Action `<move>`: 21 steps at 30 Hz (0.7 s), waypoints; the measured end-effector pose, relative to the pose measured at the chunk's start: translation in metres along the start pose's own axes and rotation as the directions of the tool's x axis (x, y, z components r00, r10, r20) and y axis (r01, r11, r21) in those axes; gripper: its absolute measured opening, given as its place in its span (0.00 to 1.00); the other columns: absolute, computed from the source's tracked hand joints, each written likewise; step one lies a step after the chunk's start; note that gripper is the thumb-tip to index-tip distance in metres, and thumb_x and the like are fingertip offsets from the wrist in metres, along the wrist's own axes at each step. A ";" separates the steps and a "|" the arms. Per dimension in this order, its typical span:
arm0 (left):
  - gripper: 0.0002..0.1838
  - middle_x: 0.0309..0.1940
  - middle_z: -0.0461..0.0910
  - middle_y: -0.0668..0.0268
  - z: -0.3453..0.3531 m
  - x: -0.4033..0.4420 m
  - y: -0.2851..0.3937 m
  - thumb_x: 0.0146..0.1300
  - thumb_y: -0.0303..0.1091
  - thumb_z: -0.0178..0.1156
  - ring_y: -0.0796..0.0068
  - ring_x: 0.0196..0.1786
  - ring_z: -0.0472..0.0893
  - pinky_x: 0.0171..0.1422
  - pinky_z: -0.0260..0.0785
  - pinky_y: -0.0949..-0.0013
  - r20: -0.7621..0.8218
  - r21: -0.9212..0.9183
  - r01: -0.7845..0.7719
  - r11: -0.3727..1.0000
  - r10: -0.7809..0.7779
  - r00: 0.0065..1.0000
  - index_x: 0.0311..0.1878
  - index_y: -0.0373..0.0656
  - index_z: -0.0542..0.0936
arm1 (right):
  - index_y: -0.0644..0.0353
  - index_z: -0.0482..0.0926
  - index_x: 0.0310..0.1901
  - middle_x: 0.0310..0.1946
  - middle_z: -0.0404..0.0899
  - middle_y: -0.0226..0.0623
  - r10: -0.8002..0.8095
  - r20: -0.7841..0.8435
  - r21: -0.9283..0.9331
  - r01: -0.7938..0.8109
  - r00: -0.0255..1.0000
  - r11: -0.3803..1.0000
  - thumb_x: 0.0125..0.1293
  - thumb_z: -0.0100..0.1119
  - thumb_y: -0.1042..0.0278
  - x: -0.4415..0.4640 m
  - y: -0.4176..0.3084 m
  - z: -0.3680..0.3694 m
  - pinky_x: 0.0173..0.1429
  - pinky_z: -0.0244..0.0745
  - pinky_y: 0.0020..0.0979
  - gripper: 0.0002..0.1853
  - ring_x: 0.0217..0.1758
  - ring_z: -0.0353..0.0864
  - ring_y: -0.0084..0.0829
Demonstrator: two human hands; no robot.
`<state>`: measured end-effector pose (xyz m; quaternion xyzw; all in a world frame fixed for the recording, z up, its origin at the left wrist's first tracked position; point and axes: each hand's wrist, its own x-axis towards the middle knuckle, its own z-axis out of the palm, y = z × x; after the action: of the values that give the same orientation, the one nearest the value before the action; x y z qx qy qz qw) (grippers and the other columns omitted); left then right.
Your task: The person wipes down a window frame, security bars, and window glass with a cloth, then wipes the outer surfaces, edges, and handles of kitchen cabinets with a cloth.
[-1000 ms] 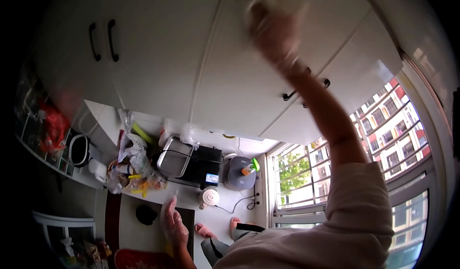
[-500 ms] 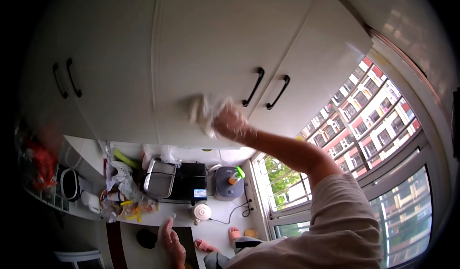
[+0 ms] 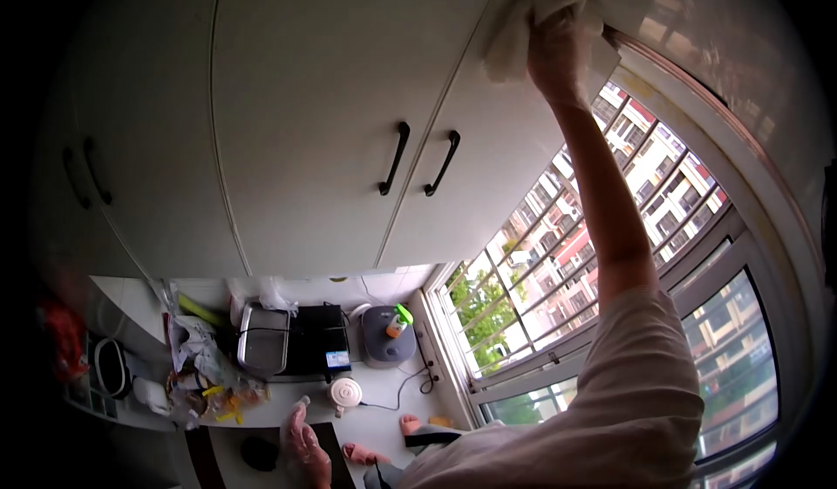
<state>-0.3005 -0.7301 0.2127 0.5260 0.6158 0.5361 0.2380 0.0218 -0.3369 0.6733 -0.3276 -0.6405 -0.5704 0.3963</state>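
High up, my right hand (image 3: 558, 53) presses a pale cloth (image 3: 510, 49) against the top of the right white cabinet door (image 3: 514, 149). The cloth bunches around its fingers, and the arm is stretched upward. Below, my left hand (image 3: 305, 445) hangs near the counter in a clear plastic glove, its fingers extended and holding nothing. Two black handles, one on the left door (image 3: 395, 159) and one on the right door (image 3: 442, 164), sit well below the cloth.
On the counter are a metal tray (image 3: 264, 339), a black stove (image 3: 318, 341), a grey appliance (image 3: 388, 336) with a green-topped spray bottle (image 3: 400, 321), a kettle (image 3: 345, 392) and plastic bags (image 3: 196, 341). My feet wear pink slippers (image 3: 362, 454). A barred window (image 3: 523, 306) is at right.
My right hand has moved the cloth up and right, from the lower part of the middle door to the top of the right door. The view has shifted; my left hand stays low.
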 end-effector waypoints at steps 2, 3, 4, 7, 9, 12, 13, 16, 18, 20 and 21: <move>0.21 0.55 0.76 0.51 0.002 -0.005 -0.013 0.75 0.41 0.41 0.56 0.57 0.77 0.63 0.68 0.60 -0.006 -0.010 -0.015 1.000 0.015 1.000 0.58 0.34 0.72 | 0.64 0.71 0.56 0.45 0.78 0.44 -0.413 -0.059 -0.256 0.386 0.909 0.886 0.71 0.49 0.63 -0.013 0.042 0.047 0.36 0.79 0.38 0.17 0.28 0.79 0.43; 0.23 0.56 0.75 0.51 0.002 -0.008 -0.015 0.75 0.44 0.41 0.55 0.58 0.75 0.63 0.67 0.61 0.004 -0.007 0.035 0.999 -0.035 0.999 0.58 0.34 0.73 | 0.63 0.71 0.55 0.55 0.72 0.42 0.250 -0.003 0.393 -0.229 0.968 0.891 0.69 0.51 0.67 0.009 -0.036 0.004 0.37 0.78 0.36 0.16 0.29 0.79 0.40; 0.23 0.56 0.75 0.51 0.004 -0.009 -0.013 0.75 0.44 0.41 0.55 0.58 0.75 0.63 0.67 0.61 0.018 -0.017 0.042 0.999 -0.042 0.999 0.58 0.34 0.73 | 0.63 0.73 0.51 0.53 0.74 0.43 0.259 0.035 0.346 -0.255 0.965 0.903 0.66 0.54 0.67 -0.003 -0.057 0.006 0.37 0.78 0.36 0.14 0.30 0.79 0.40; 0.21 0.58 0.74 0.51 0.010 -0.006 -0.003 0.75 0.41 0.42 0.55 0.59 0.75 0.63 0.67 0.62 0.046 -0.053 0.075 0.996 -0.072 0.996 0.59 0.35 0.73 | 0.62 0.79 0.38 0.45 0.78 0.46 0.287 0.152 0.203 -0.314 0.946 0.928 0.58 0.62 0.66 -0.046 -0.092 0.021 0.37 0.78 0.36 0.10 0.32 0.81 0.38; 0.20 0.58 0.74 0.52 0.017 -0.004 0.001 0.75 0.40 0.42 0.56 0.59 0.75 0.63 0.67 0.62 0.069 -0.067 0.068 0.995 -0.064 0.996 0.59 0.36 0.73 | 0.61 0.81 0.25 0.33 0.82 0.47 0.323 0.118 0.250 -0.343 0.939 0.906 0.52 0.66 0.63 -0.065 -0.136 0.011 0.41 0.79 0.37 0.10 0.37 0.84 0.40; 0.18 0.56 0.76 0.54 0.018 -0.002 0.000 0.74 0.38 0.44 0.56 0.59 0.76 0.63 0.68 0.61 0.118 0.053 0.013 0.998 -0.019 0.993 0.59 0.38 0.73 | 0.65 0.76 0.49 0.44 0.79 0.53 0.359 0.229 0.310 -0.418 0.905 0.854 0.56 0.60 0.68 -0.097 -0.181 -0.002 0.47 0.77 0.41 0.19 0.41 0.82 0.47; 0.20 0.57 0.76 0.54 0.019 -0.003 -0.001 0.74 0.41 0.43 0.59 0.58 0.77 0.62 0.68 0.63 0.104 0.016 0.024 1.000 -0.025 0.994 0.59 0.38 0.73 | 0.65 0.73 0.55 0.48 0.78 0.55 0.399 0.334 0.256 -0.489 0.854 0.834 0.56 0.59 0.69 -0.105 -0.196 -0.015 0.48 0.76 0.42 0.23 0.43 0.81 0.49; 0.17 0.54 0.78 0.55 0.017 -0.012 -0.007 0.73 0.36 0.46 0.55 0.57 0.77 0.62 0.69 0.61 0.061 0.067 -0.018 0.998 0.014 0.998 0.58 0.38 0.74 | 0.64 0.65 0.65 0.55 0.74 0.57 0.476 0.339 0.201 -0.557 0.811 0.806 0.59 0.55 0.70 -0.142 -0.218 -0.014 0.49 0.76 0.43 0.30 0.49 0.79 0.50; 0.17 0.54 0.77 0.55 0.010 -0.016 -0.007 0.73 0.34 0.45 0.54 0.57 0.77 0.62 0.69 0.60 0.055 0.052 0.022 0.998 -0.025 0.998 0.58 0.38 0.74 | 0.62 0.64 0.66 0.57 0.72 0.56 0.540 0.399 0.150 -0.634 0.741 0.759 0.60 0.52 0.70 -0.178 -0.234 -0.002 0.52 0.76 0.44 0.30 0.53 0.77 0.51; 0.17 0.54 0.77 0.54 0.002 -0.020 -0.006 0.73 0.34 0.44 0.54 0.56 0.77 0.62 0.69 0.60 0.070 0.083 0.055 0.995 -0.061 0.996 0.58 0.37 0.74 | 0.59 0.65 0.65 0.56 0.71 0.55 0.471 0.368 0.056 -0.525 0.802 0.849 0.61 0.49 0.69 -0.181 -0.233 -0.007 0.51 0.76 0.46 0.28 0.51 0.77 0.52; 0.17 0.55 0.77 0.54 -0.002 -0.021 -0.003 0.73 0.35 0.44 0.54 0.56 0.78 0.62 0.69 0.60 0.073 0.102 0.066 0.993 -0.073 0.995 0.58 0.37 0.73 | 0.59 0.66 0.65 0.55 0.71 0.55 0.417 0.303 0.097 -0.463 0.857 0.881 0.62 0.50 0.68 -0.162 -0.226 -0.021 0.50 0.76 0.47 0.27 0.51 0.77 0.52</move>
<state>-0.2969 -0.7499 0.2046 0.5357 0.6499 0.4757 0.2537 -0.0963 -0.3826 0.4243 -0.5067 -0.6422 -0.3582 0.4502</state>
